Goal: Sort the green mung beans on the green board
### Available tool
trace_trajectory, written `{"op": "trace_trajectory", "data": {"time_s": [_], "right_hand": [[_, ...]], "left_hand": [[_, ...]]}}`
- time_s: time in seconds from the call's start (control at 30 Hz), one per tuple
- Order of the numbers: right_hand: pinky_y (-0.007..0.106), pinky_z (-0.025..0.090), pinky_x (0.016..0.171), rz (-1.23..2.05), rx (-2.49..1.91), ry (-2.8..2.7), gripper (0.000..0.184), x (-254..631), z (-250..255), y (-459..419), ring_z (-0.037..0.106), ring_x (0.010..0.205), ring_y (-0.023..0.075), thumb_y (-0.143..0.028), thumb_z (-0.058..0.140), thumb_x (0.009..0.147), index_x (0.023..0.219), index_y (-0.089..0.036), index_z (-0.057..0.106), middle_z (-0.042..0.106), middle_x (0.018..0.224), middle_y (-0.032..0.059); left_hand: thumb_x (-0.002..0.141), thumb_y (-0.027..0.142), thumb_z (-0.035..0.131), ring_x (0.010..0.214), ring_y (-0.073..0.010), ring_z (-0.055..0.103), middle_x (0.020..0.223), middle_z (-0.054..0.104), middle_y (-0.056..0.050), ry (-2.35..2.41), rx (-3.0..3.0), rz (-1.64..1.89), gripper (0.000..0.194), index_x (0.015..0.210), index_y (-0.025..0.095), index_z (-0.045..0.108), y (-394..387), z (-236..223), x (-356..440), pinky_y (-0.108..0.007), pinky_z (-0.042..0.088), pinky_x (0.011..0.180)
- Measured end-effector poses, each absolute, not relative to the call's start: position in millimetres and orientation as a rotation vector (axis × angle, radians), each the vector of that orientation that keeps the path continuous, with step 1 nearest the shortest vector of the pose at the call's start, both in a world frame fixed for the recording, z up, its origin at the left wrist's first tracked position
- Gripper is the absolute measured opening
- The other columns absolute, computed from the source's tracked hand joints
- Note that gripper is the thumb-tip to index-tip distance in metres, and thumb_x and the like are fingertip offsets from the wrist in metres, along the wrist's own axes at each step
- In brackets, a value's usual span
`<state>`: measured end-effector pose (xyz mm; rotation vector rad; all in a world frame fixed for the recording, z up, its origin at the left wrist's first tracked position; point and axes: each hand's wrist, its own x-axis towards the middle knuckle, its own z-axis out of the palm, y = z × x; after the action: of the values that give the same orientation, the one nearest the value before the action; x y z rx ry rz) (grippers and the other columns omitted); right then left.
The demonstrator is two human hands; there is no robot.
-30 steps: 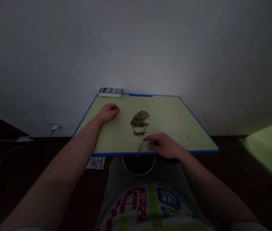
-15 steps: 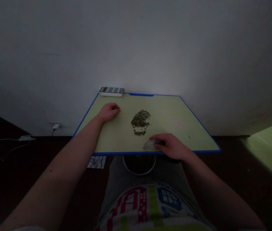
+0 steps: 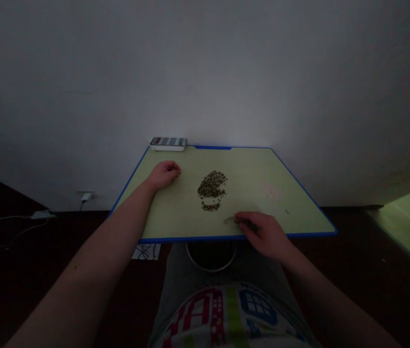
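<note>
A clear, thin protractor [image 3: 229,220] with a curved edge is pinched in my right hand [image 3: 265,232], just above the near edge of the board. It is tilted, so only a narrow part shows. Ahead and to the left of it lies a loose pile of small dark grains [image 3: 211,186], with a short separate row of grains [image 3: 211,207] on its near side. My left hand [image 3: 163,175] rests on the left part of the pale green board [image 3: 186,222], its fingers curled in, with nothing visible in them.
A phone [image 3: 168,141] lies on a white box at the far left corner. A small dark sliver [image 3: 287,211] and a pale patch [image 3: 270,191] are on the right. Below the near blue edge, a round bowl [image 3: 212,268] sits between my legs. The wall stands behind.
My right hand has shifted slightly right and tilted the protractor, which lay flatter and showed its half-round face before. The view has tipped up a little. My left hand stays put.
</note>
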<state>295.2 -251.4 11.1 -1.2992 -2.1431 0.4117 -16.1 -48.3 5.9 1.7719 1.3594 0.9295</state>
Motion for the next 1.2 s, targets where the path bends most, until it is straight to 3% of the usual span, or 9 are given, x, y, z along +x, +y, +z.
{"op": "trace_trajectory", "data": {"time_s": [0.4,0.67,1.0,1.2], "right_hand": [[0.031,0.055,0.073,0.242,-1.239,-2.135,0.023,306.1,10.2,-247.3,0.069,0.082,0.0173,-0.02,0.049,0.091,0.102,-0.02,0.068,0.074,0.092,0.0052],[0.033,0.056,0.08,0.228,-1.153,-2.158,0.026,308.2,1.8,-240.7,0.07,0.089,0.0173,-0.013,0.049,0.087,0.101,-0.021,0.069,0.074,0.099,0.0054],[0.036,0.056,0.084,0.151,-1.07,-2.233,0.024,304.2,-4.3,-239.3,0.069,0.094,0.0186,-0.011,0.049,0.086,0.098,-0.02,0.068,0.074,0.103,0.0062],[0.035,0.055,0.087,0.024,-1.024,-2.352,0.035,303.9,-4.7,-242.9,0.067,0.101,0.0185,-0.009,0.043,0.084,0.107,-0.018,0.068,0.073,0.108,0.0071]], "left_hand": [[0.058,0.03,0.063,0.042,-0.0084,0.043,0.052,0.053,0.004,1.256,1.546,1.101,0.019,0.069,0.016,0.058,-41.1,4.6,-22.8,-0.021,0.031,0.042],[0.057,0.027,0.062,0.038,-0.0077,0.04,0.048,0.051,0.004,1.172,1.348,1.263,0.015,0.065,0.018,0.054,-33.0,-2.7,-25.5,-0.02,0.026,0.036],[0.061,0.03,0.06,0.035,-0.008,0.039,0.044,0.049,0.002,1.373,1.506,0.918,0.016,0.056,0.018,0.052,-13.0,7.1,-18.2,-0.021,0.025,0.034],[0.063,0.034,0.061,0.035,-0.0072,0.034,0.043,0.044,0.005,1.292,1.489,1.186,0.02,0.057,0.019,0.049,-11.2,4.1,-17.7,-0.022,0.023,0.035]]}}
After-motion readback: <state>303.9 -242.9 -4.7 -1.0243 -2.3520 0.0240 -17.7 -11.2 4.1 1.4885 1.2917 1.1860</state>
